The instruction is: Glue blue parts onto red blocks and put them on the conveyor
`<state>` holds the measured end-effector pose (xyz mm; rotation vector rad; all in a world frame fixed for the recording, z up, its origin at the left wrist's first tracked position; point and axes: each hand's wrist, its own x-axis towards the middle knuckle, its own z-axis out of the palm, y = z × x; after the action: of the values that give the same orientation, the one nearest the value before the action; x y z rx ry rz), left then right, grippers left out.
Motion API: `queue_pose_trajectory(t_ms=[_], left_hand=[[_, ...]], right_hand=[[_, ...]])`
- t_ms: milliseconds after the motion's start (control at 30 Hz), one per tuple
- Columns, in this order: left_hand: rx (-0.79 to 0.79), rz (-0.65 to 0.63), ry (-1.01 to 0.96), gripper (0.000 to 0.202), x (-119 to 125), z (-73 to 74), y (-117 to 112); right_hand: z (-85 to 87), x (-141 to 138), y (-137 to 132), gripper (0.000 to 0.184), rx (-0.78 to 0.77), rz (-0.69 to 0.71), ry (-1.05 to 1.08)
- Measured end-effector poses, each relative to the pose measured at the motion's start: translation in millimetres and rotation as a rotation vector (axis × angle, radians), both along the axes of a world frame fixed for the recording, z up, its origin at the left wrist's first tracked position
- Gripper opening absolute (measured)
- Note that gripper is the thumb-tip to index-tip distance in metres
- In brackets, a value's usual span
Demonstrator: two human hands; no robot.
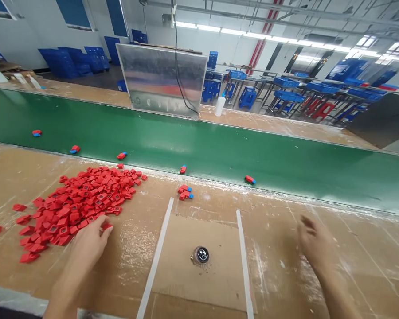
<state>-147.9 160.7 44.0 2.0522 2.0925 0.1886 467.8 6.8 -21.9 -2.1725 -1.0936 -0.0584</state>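
My left hand is at the near right edge of a heap of small red plastic blocks. Its thumb and fingers are closed on one red block. Out over the right side of the table is my right hand, its fingers curled and smeared by motion, so what they hold, if anything, does not show. Between the hands, a small round pot with a glossy black top sits on a cardboard sheet held by white tape strips.
A few red-and-blue pieces lie beyond the cardboard. Several more, such as this red-and-blue piece, are spread along the green conveyor belt. Behind it stand a metal panel and a white bottle.
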Motion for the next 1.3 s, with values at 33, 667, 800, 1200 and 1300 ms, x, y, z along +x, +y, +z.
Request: queue_pose_trajectory(t_ms=[33,667,800,1200,1300], left_hand=[[0.0,-0.004,-0.036,0.033,-4,-3.7,-4],[0.388,-0.179,-0.268,0.005,27,-24.7,-55],[0.311,-0.286,-0.271,0.005,43,-23.6,-40],[0.223,-0.145,-0.411,0.047,32,-33.6,-80],[0.03,-0.179,-0.509,0.047,16,-25.3,-78]], right_hand=[[-0.3,6,23,0.029,-0.013,0.049,-0.021],[11.4,-48,82,0.061,-0.079,0.175,0.505],[2.1,-90,10,0.079,0.049,0.207,0.875],[17.8,-149,-94,0.06,0.008,0.212,1.215],[28.2,-156,-93,0.063,-0.035,0.286,1.16]])
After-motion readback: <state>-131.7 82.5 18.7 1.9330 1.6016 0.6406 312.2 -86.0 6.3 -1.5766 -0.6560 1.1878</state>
